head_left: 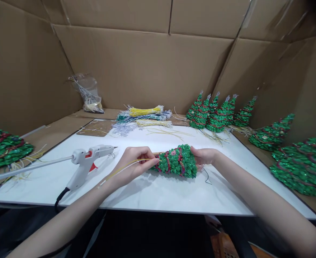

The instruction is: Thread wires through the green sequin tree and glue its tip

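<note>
A small green Christmas tree (176,161) with red garlands lies on its side above the white board, its wide base to the right. My right hand (204,156) grips it at the base, the fingers partly hidden behind and inside the rim. Near the narrow end, my left hand (135,163) pinches thin yellow and white wires (121,168) against the tree's side. Their loose ends trail back over my left wrist. A short dark bent wire (207,177) lies below my right hand.
A white glue gun (84,165) with a long glue stick stands at left. Bundles of coloured wires (144,114) lie at the back, a plastic bag (89,95) behind them. Several trees (219,113) stand at back right, others at the right and left edges. Cardboard walls (147,68) enclose the table.
</note>
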{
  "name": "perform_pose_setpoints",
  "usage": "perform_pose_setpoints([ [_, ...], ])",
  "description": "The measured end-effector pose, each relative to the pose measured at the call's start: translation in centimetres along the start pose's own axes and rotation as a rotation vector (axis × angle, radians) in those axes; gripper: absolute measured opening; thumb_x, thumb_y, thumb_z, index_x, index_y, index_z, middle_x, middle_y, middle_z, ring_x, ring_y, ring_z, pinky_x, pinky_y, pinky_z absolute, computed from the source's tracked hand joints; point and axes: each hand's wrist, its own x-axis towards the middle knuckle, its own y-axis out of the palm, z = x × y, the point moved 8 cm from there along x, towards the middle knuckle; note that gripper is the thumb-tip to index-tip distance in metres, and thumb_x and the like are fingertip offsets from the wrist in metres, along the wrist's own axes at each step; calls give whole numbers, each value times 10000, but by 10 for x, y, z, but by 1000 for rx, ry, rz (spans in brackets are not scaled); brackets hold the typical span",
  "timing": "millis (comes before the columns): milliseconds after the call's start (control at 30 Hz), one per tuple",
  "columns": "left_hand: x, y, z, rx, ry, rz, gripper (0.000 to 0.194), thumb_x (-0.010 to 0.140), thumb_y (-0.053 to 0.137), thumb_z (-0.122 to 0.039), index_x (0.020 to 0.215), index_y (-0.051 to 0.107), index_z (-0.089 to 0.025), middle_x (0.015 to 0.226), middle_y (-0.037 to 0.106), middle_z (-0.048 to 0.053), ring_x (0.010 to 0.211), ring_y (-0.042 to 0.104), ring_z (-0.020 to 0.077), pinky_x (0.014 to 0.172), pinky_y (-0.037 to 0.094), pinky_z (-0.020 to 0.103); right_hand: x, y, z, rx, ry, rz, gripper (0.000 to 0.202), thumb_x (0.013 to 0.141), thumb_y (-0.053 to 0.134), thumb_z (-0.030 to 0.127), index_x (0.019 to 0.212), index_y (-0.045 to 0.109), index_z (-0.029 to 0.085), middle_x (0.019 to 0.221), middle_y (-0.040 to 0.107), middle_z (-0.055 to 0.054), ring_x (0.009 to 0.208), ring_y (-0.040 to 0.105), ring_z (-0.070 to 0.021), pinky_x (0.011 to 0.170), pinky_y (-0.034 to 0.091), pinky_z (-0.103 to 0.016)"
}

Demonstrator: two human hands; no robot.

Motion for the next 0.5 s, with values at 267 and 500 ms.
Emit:
perform_pose_setpoints([
  [267,10,5,7,-78,-106,35,243,795,660,-331,670,621,-126,600,585,-1,550,494,93,502,360,190,2,0,3,-28,57,-19,758,660,165,933,589,369,206,455,288,55,431,244,-81,396,187,-244],
  [500,11,7,10,-166,-151,26,242,768,675,-318,641,602,-125,609,586,2,547,492,87,490,358,180,3,-2,1,-95,107,-5,809,605,64,962,520,346,210,420,277,48,425,253,-85,392,195,-241],
])
